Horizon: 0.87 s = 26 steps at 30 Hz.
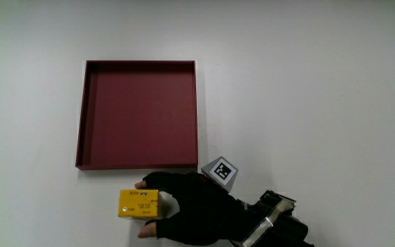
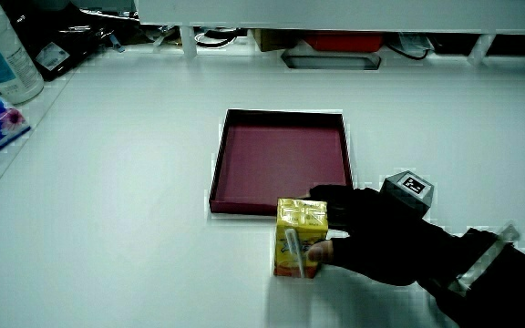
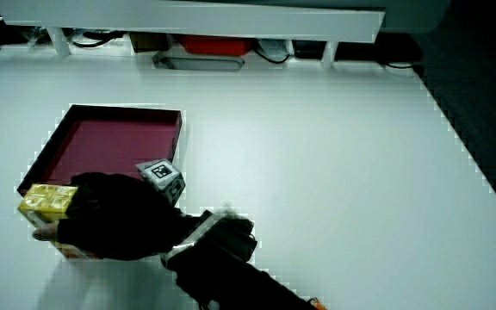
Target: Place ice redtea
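I take the shallow square dark-red tray [image 1: 140,113] on the white table [image 1: 321,89] as my landmark. From above I see its flat maroon floor bare from wall to wall, with nothing lying in it, and both side views [image 2: 281,157] [image 3: 102,139] show me the same. The small yellow ice red tea carton [image 1: 138,204] stands just outside the tray, beside the tray's wall nearest the person and nearer to the person than that wall. The black-gloved hand [image 1: 190,209] sits beside the tray's near corner, its fingers [image 1: 158,181] wrapped tight around the carton, so the grip is closed on the box. In a side view the carton [image 2: 299,239] stands upright with a straw on its front face, and I cannot tell whether its base touches the table. The patterned cube [image 1: 221,171] on the glove's back lies just off the tray's near corner.
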{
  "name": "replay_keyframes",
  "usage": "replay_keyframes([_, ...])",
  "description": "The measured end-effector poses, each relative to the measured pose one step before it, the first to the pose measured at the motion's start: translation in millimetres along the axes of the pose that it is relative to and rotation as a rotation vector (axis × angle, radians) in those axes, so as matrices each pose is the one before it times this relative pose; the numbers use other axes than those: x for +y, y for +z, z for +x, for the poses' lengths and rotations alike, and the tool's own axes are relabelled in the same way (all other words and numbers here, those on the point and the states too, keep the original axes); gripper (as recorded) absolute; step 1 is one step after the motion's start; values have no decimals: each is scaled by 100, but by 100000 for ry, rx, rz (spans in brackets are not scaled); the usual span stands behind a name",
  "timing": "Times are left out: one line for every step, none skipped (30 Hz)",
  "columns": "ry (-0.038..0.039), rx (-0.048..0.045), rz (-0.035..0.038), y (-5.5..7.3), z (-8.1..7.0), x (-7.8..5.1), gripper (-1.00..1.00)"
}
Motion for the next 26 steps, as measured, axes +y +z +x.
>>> replay_keyframes([187,684,-768,24,-207,-98,-68])
replay_keyframes([-1253,-647,-516,105,45,-194,-73])
replay_keyframes([-1185,496,-675,95,-268,-238,-77])
replay_keyframes([-2092,46,-594,156,-331,-269,-82])
replay_keyframes([-892,629,-1461,203,-255,-272,-86])
replay_keyframes([-2229,368,-574,250,-366,-357,-91])
replay_keyframes([-3614,1889,-1281,295,-499,-461,-95])
replay_keyframes([-3614,1889,-1281,279,-487,-483,-100])
replay_keyframes([-4253,-3450,-101,487,-430,-582,-100])
replay_keyframes([1712,-2765,-103,504,-205,-479,-100])
replay_keyframes([1712,-2765,-103,509,-199,-476,-100])
replay_keyframes([1712,-2765,-103,514,-193,-473,-100])
replay_keyframes([1712,-2765,-103,518,-187,-470,-100])
replay_keyframes([-899,-1277,-262,369,-363,-526,-100])
replay_keyframes([-899,-1277,-262,373,-353,-530,-100])
replay_keyframes([-899,-1277,-262,376,-344,-534,-100])
replay_keyframes([-899,-1277,-262,378,-334,-538,-100])
replay_keyframes([-899,-1277,-262,381,-324,-542,-100])
replay_keyframes([-900,-1277,-262,384,-315,-546,-100])
replay_keyframes([1765,-6007,3055,529,153,-580,-100])
replay_keyframes([-6498,2366,-1033,268,-1172,-584,-100])
replay_keyframes([2106,1194,2249,289,-373,-446,-100])
replay_keyframes([3165,15,571,321,-35,-286,-100])
replay_keyframes([1638,-438,762,302,-248,-226,-100])
replay_keyframes([1162,-3831,715,410,193,-267,-100])
replay_keyframes([-3423,2122,-154,258,-91,-342,-100])
